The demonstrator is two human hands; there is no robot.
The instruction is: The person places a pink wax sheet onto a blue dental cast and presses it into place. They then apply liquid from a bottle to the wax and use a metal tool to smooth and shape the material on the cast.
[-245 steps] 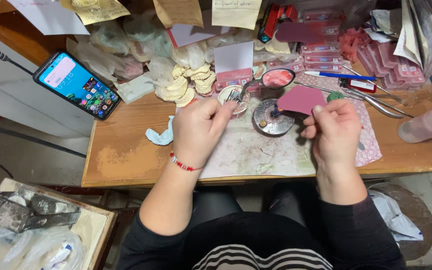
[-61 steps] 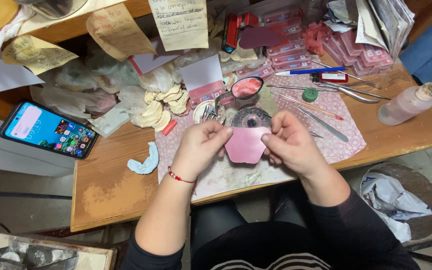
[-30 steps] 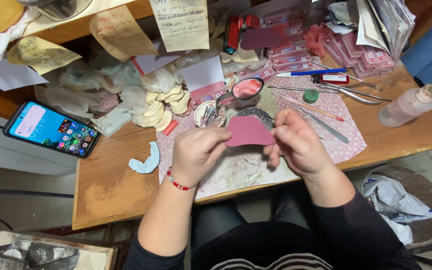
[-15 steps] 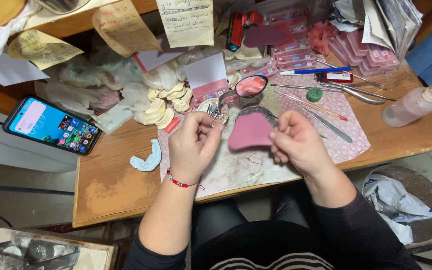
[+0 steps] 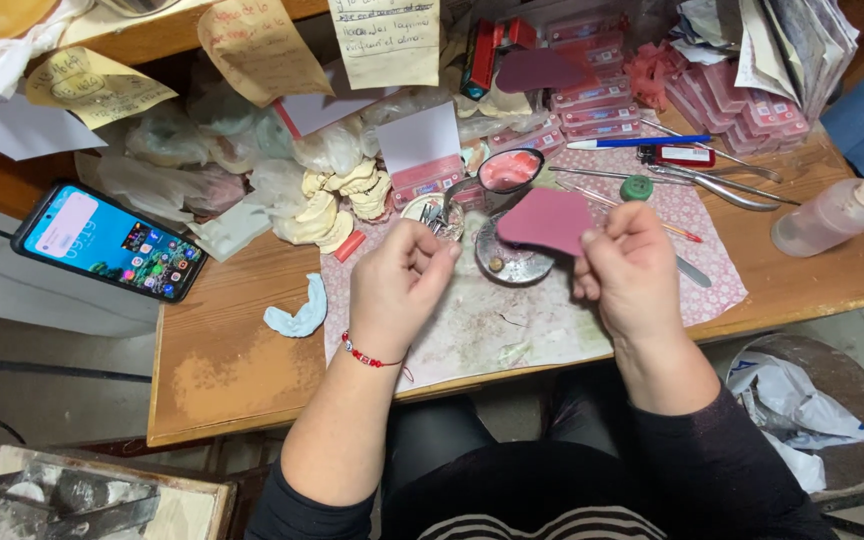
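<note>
- Wooden worktop [image 5: 232, 360], cluttered along its far edge with bags and pink boxes.
- Right hand [image 5: 632, 270] pinches a pink wax sheet [image 5: 544, 218] above a small metal dish [image 5: 512, 262] near the worktop's middle.
- Left hand [image 5: 397, 285] has its fingers curled together, pinching nothing visible.
- Rubber bowl [image 5: 508, 170] behind holds pink material.

The left hand [image 5: 397, 285] is loosely curled, thumb meeting fingertips; the right hand [image 5: 632, 270] has its fingers pinched together, forearms converging.
</note>
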